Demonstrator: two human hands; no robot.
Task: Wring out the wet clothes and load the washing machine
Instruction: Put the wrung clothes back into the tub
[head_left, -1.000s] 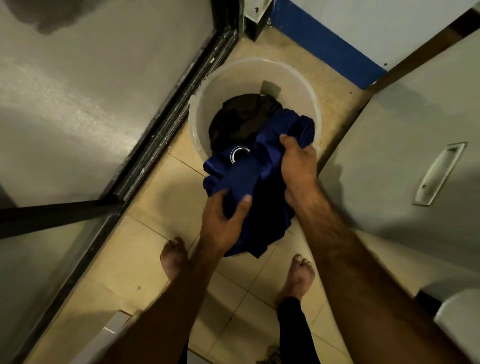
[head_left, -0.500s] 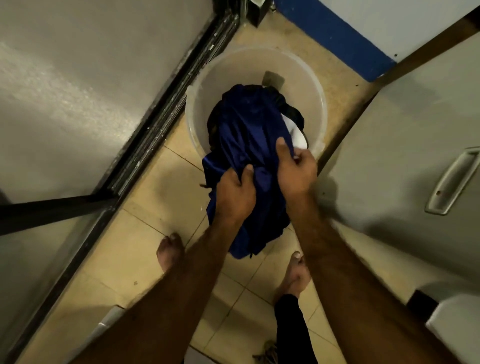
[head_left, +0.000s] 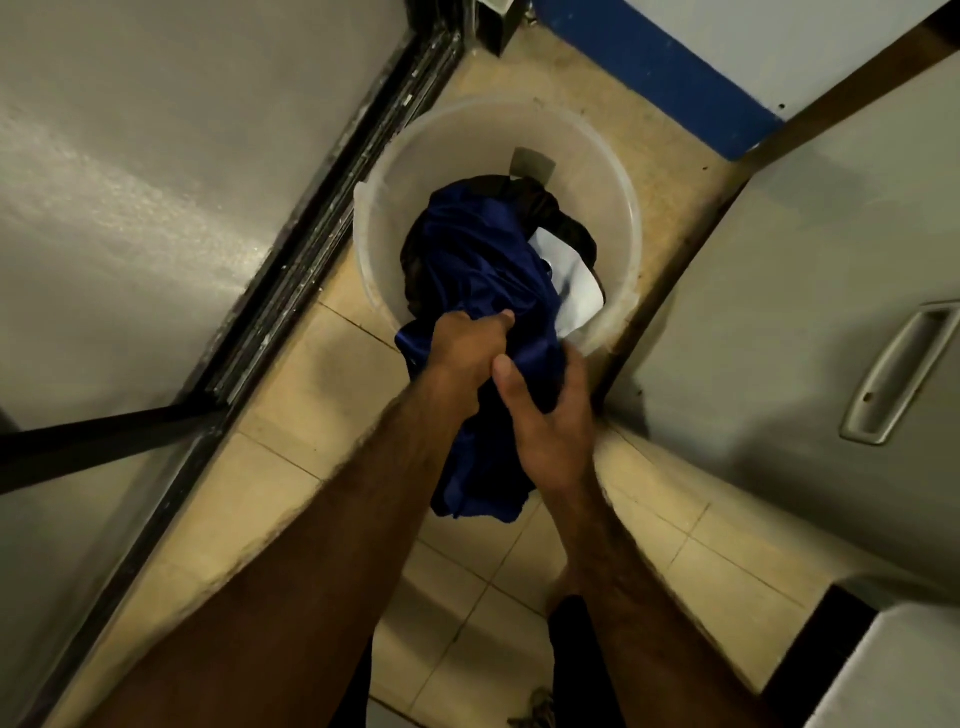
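A dark blue wet garment (head_left: 483, 270) stretches from inside a translucent plastic bucket (head_left: 395, 171) down over its near rim. My left hand (head_left: 467, 348) is closed around the cloth at the rim. My right hand (head_left: 550, 426) grips the same cloth just below and to the right, thumb pressed on it. The garment's lower end (head_left: 483, 488) hangs under my hands above the floor. Dark clothes (head_left: 566, 218) and a white piece (head_left: 571, 280) lie in the bucket behind the blue one.
The bucket stands on beige floor tiles (head_left: 291, 395) between a grey panel with a black metal frame (head_left: 322, 208) on the left and a grey door with a recessed handle (head_left: 893, 374) on the right. A white appliance corner (head_left: 904, 670) shows at bottom right.
The blue garment has dropped back so its upper part lies in the bucket. My hands have closed together on the cloth at the near rim, the right one sliding lower.
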